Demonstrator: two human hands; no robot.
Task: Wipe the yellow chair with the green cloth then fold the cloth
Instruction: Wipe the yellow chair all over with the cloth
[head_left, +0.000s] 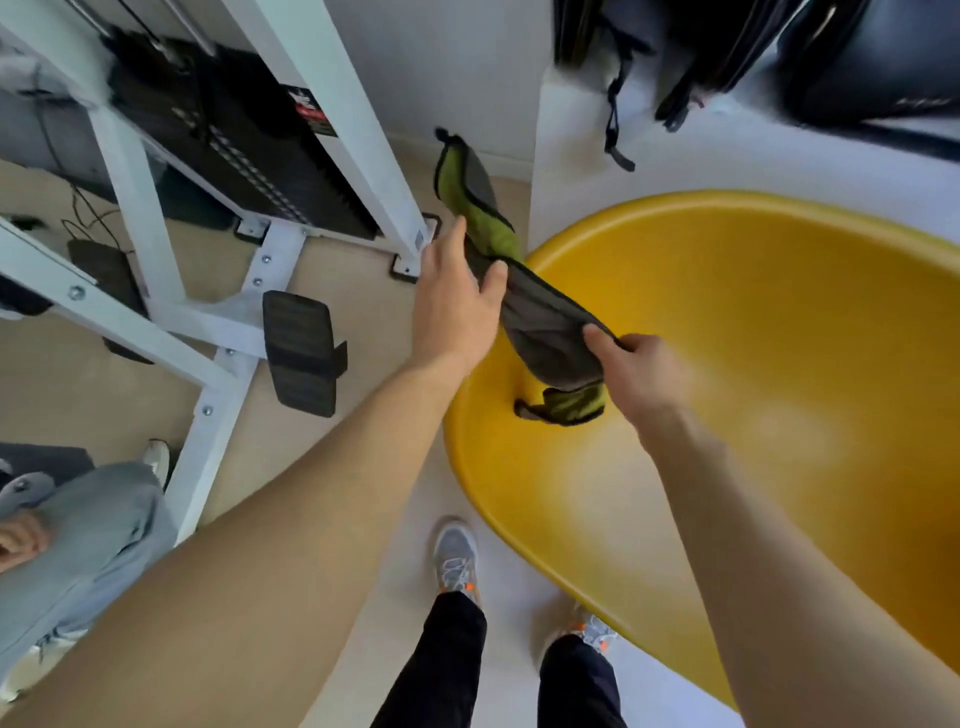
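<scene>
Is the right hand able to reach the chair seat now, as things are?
Probably yes. The right hand is already above the yellow chair seat with nothing between, but it grips the cloth together with the left hand.

Chair (753, 332): glossy yellow, deepening to orange-amber in the bowl, paler toward the near rim.
Cloth (545, 322): two-toned, lime green one face, dark grey the other, black edging.
Frame (332, 88), far left: white tubes with silver bolts; black weight stack, a red-and-white label on it.
Pad (298, 353) on the frame: matte black, faint ribbing.
Floor (47, 374): tan at left, whitish under the feet.
Shoes (456, 558): grey, white laces, orange accents.
Trousers (431, 670): black.
Second person's trousers (88, 540), near left: light blue-grey.
Bags (727, 52), far right: black, on a white ledge.
</scene>
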